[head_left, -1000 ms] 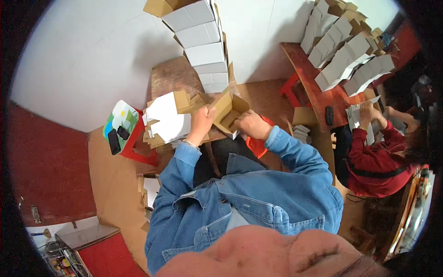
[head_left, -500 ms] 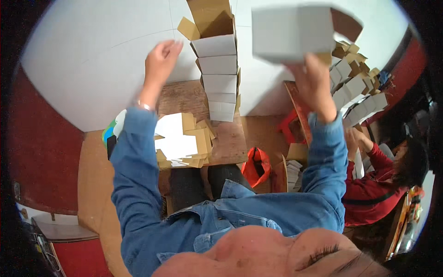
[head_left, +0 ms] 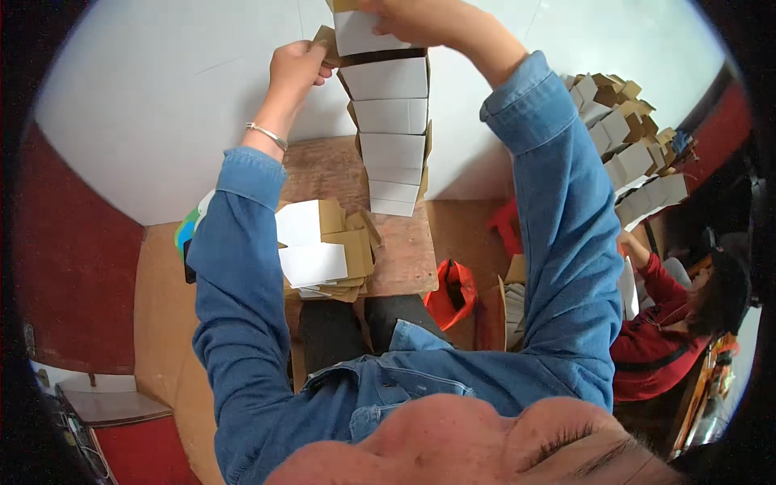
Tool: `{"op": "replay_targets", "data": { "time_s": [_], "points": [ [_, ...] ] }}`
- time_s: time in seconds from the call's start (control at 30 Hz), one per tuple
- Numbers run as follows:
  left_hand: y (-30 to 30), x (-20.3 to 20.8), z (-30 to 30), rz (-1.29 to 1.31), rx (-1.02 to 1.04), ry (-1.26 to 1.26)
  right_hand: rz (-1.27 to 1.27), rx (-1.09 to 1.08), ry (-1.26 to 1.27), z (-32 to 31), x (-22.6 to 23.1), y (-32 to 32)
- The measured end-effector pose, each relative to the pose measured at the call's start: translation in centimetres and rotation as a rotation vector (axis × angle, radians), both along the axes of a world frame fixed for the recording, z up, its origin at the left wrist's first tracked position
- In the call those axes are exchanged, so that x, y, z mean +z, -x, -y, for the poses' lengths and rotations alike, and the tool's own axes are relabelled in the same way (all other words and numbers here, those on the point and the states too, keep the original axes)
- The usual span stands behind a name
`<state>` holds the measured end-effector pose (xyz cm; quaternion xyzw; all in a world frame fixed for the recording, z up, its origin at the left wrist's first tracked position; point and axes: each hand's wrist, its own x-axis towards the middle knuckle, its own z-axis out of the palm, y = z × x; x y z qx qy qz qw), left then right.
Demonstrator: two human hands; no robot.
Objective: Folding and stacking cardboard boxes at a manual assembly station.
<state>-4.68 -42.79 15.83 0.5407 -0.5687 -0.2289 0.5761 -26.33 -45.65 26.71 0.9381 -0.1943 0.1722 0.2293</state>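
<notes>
We seat top box (head_left: pixel 373 31) on tall stack (head_left: pixel 392 129), 12 o'clock.
Right hand (head_left: pixel 420 18) clasps it, left hand (head_left: pixel 295 69) pinches its flap; an off-centre push could topple the stack.

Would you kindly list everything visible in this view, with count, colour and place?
top box: one, white, on top of the stack, held by both hands
stack of boxes: about five, white with brown edges, against the white wall
flat box blanks: a pile, white and brown, on the wooden table
wooden table: one, brown, below the stack
red bag: one, on the floor right of the table
folded boxes: many, white and brown, in rows at right
co-worker: one, red top, lower right
bracelet: one, silver, left wrist
left hand: fingers on the box flap
right hand: gripping the box top
</notes>
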Motion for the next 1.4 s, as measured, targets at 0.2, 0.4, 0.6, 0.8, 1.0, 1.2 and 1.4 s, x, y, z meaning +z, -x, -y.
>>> {"op": "replay_targets", "data": {
  "time_s": [0.2,0.4,0.6,0.8,1.0,1.2,1.4],
  "points": [
    [-0.6,0.0,-0.9,-0.063,-0.025,0.016,-0.169,-0.195,-0.108,0.8,1.3,-2.9],
    [2.7,0.8,-1.1,-0.031,0.04,0.056,-0.233,-0.176,-0.037,0.0,3.8,-0.6],
    [1.7,-0.1,0.6,-0.118,0.078,0.115,-0.267,-0.209,-0.057,-1.3,2.6,-1.9],
    [2.2,0.3,0.2,-0.025,0.05,0.09,-0.211,-0.181,-0.063,-0.4,1.4,-1.3],
    [2.4,0.1,-0.4,0.091,0.073,-0.017,-0.162,-0.152,-0.074,-0.8,-0.2,-1.7],
    [2.2,0.7,0.1,0.16,0.06,0.007,0.236,0.151,0.092,-2.2,-1.3,1.1],
    [-0.7,-0.2,1.6,0.04,0.04,0.027,0.845,0.205,0.038,-2.0,-10.3,6.7]
  ]
}}
